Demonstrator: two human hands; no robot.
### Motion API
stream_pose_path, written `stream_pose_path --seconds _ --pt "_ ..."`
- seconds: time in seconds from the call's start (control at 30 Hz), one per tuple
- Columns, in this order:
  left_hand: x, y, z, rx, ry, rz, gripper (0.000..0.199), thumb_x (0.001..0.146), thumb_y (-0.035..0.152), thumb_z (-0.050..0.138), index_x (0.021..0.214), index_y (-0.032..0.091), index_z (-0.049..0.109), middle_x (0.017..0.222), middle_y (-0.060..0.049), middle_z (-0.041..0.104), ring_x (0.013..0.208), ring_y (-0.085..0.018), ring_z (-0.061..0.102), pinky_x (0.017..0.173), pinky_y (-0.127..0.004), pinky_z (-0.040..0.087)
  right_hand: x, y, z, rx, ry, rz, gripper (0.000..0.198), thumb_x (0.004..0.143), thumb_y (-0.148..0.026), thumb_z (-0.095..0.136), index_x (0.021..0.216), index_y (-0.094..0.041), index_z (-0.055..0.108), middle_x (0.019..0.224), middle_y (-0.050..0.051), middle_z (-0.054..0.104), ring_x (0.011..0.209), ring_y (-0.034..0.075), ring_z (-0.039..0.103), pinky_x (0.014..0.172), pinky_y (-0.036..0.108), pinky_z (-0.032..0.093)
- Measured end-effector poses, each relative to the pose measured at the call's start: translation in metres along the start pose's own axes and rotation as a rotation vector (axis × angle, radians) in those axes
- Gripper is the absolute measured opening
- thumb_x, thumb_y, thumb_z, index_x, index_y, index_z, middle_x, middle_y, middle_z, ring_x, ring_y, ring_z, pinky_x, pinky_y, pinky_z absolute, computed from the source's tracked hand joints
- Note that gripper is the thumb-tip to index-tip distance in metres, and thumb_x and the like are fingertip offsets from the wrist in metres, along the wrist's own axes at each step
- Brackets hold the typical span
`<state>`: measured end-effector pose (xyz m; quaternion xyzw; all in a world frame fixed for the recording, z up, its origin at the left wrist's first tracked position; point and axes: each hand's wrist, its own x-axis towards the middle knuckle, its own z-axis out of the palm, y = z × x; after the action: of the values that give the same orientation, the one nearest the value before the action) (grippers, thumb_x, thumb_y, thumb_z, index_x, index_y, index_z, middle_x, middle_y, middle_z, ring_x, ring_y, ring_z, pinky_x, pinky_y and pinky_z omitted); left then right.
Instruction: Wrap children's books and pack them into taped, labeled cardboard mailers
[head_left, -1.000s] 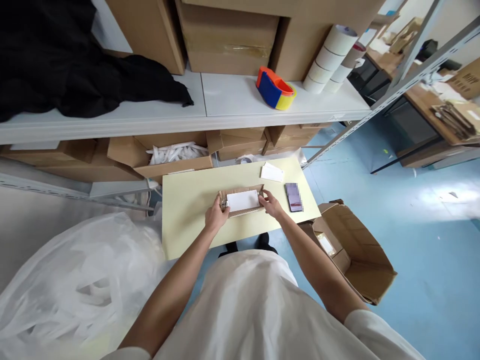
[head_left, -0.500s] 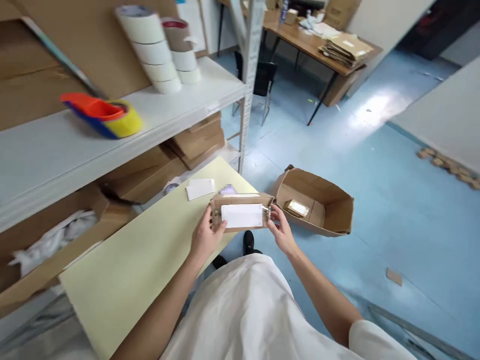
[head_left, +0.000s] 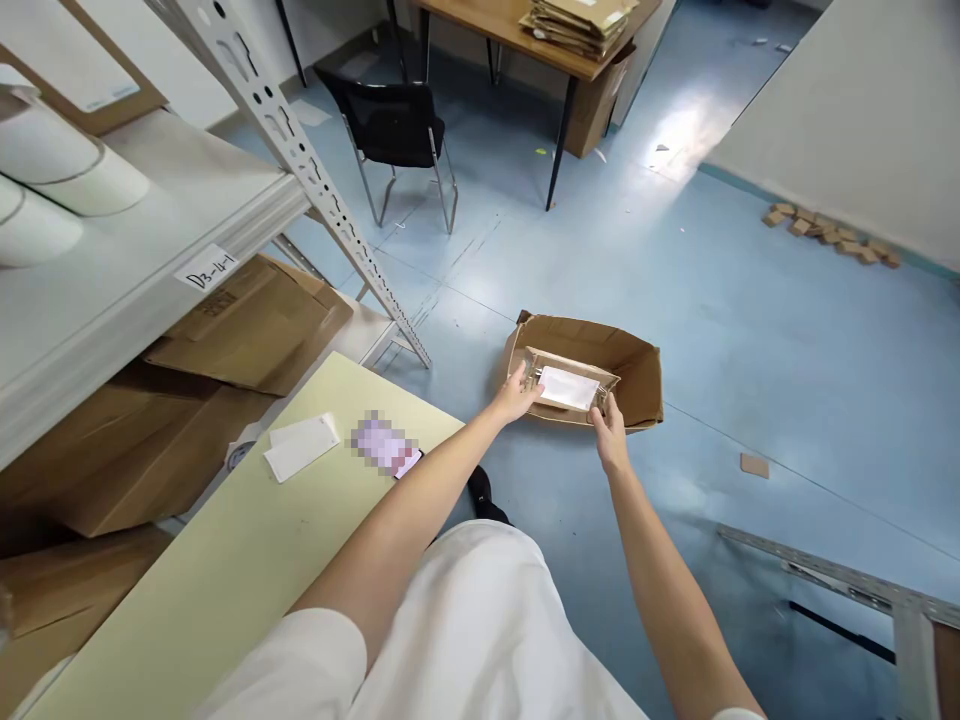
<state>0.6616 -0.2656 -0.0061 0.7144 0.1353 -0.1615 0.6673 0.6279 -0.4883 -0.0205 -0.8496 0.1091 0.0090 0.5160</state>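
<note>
Between my two hands is a small cardboard package point(head_left: 568, 387) with a white label on top and clear tape at its ends. My left hand point(head_left: 519, 392) is closed on its left end, and my right hand point(head_left: 610, 430) grips the right end. The package is over the opening of a larger open cardboard box point(head_left: 640, 391) on the floor. Whether it rests on anything inside cannot be seen. It hides most of the box's inside.
At left, a pale yellow table point(head_left: 225, 560) bears white paper slips point(head_left: 302, 446) and a blurred-out phone point(head_left: 386, 445). Behind it stands a metal shelf point(head_left: 247, 215) with cardboard boxes below. A black chair point(head_left: 390, 125), a wooden desk point(head_left: 517, 35) and a metal frame point(head_left: 847, 575) stand around.
Both hands have carried the package away from the table edge, forward and right to over the floor box. My view has turned right and down.
</note>
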Motion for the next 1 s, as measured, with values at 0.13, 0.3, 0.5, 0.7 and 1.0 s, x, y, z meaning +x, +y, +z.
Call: stream_pose_path --seconds 0.13,0.3,0.5,0.7,1.0 --pt "-0.016 -0.010 -0.009 -0.131 -0.007 -0.064 0.094 0.073 0.039 0.070 0.147 0.016 0.017 0.145 -0.022 0.034 0.122 -0.029 0.050 0.099 -0.037 0.041 -0.005 0.005 0.012 0.066 -0.042 0.085 0.087 0.073 -0.060 0.057 0.143 -0.017 0.029 0.149 0.014 0.030 0.135 0.029 0.032 0.105 0.042 0.034" --pt "-0.093 -0.032 -0.061 -0.080 0.093 -0.084 0.062 0.076 0.030 0.066 0.132 0.012 0.045 0.124 -0.020 0.058 0.105 -0.025 0.062 0.090 -0.038 0.049 -0.039 -0.013 0.063 0.045 -0.249 0.043 0.077 0.073 -0.060 0.057 0.134 -0.016 0.041 0.133 0.018 0.050 0.112 0.029 0.057 0.091 0.043 0.048" --pt "-0.229 -0.089 -0.126 -0.043 0.506 -0.132 0.043 0.076 0.029 0.063 0.116 0.013 0.057 0.108 -0.015 0.067 0.091 -0.021 0.067 0.084 -0.036 0.053 -0.108 -0.066 0.150 -0.112 -0.840 -0.259 0.051 0.083 -0.047 0.048 0.124 -0.017 0.049 0.102 0.012 0.067 0.071 0.020 0.064 0.067 0.037 0.053" --pt "-0.371 -0.172 -0.149 -0.048 0.845 -0.284 0.043 0.078 0.039 0.058 0.114 0.016 0.057 0.108 -0.012 0.067 0.094 -0.020 0.066 0.084 -0.035 0.053 -0.164 -0.107 0.231 -0.772 -1.064 -0.693 0.044 0.086 -0.032 0.049 0.128 -0.021 0.048 0.088 0.010 0.069 0.082 0.024 0.064 0.070 0.034 0.046" --pt "-0.483 -0.247 -0.137 -0.155 0.952 -0.421 0.047 0.073 0.052 0.056 0.104 0.016 0.059 0.099 -0.011 0.069 0.092 -0.023 0.067 0.085 -0.038 0.053 -0.184 -0.111 0.296 -1.028 -0.922 -0.541 0.053 0.086 -0.036 0.049 0.135 -0.019 0.039 0.106 0.018 0.065 0.092 0.028 0.062 0.077 0.042 0.043"
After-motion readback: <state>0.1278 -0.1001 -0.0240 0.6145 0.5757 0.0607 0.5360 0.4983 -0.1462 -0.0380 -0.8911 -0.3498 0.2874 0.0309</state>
